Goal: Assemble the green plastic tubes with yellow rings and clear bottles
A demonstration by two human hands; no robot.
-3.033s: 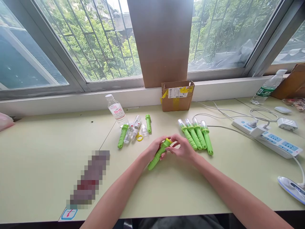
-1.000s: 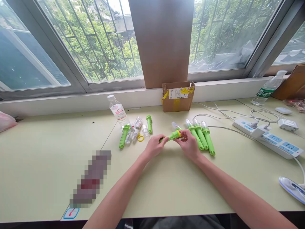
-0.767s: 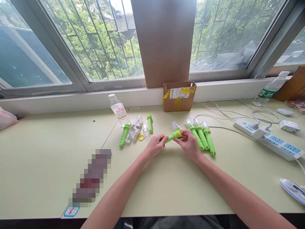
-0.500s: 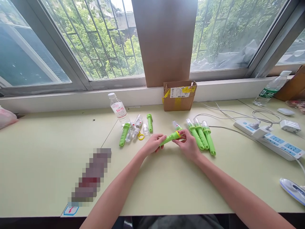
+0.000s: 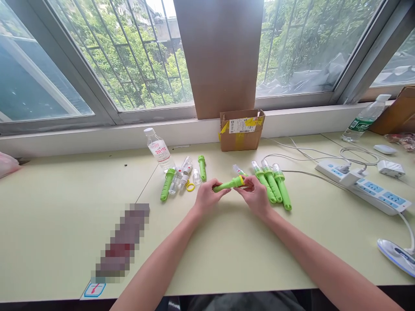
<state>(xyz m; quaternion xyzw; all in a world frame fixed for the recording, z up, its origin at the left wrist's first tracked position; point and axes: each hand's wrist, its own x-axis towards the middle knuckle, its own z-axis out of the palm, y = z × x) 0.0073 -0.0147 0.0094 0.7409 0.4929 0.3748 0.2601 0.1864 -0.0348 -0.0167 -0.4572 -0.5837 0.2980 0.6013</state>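
My left hand (image 5: 207, 197) grips the plain end of a green flashlight-shaped plastic tube (image 5: 226, 185), held nearly level just above the table. A yellow ring (image 5: 241, 179) sits at its wider right end, with the fingers of my right hand (image 5: 256, 197) closed on it. Beyond my right hand lie several green tubes with clear tops (image 5: 282, 190), and one more is partly hidden behind its fingers. Ahead of my left hand are two green tubes (image 5: 167, 185) without clear tops, several clear plastic pieces (image 5: 175, 181) and a loose yellow ring (image 5: 190, 187).
A water bottle (image 5: 159, 151) stands at the back left, near a small taped cardboard box (image 5: 240, 137). To the right are a white power strip (image 5: 366, 186) with cables, another bottle (image 5: 365, 121) and a white-blue device (image 5: 397, 257). A blurred dark patch (image 5: 125, 242) covers the left front.
My left hand has turned and shifted its grip toward the tube's plain end, and the tube lies flatter. My right hand stays at the yellow ring. The view has shifted slightly.
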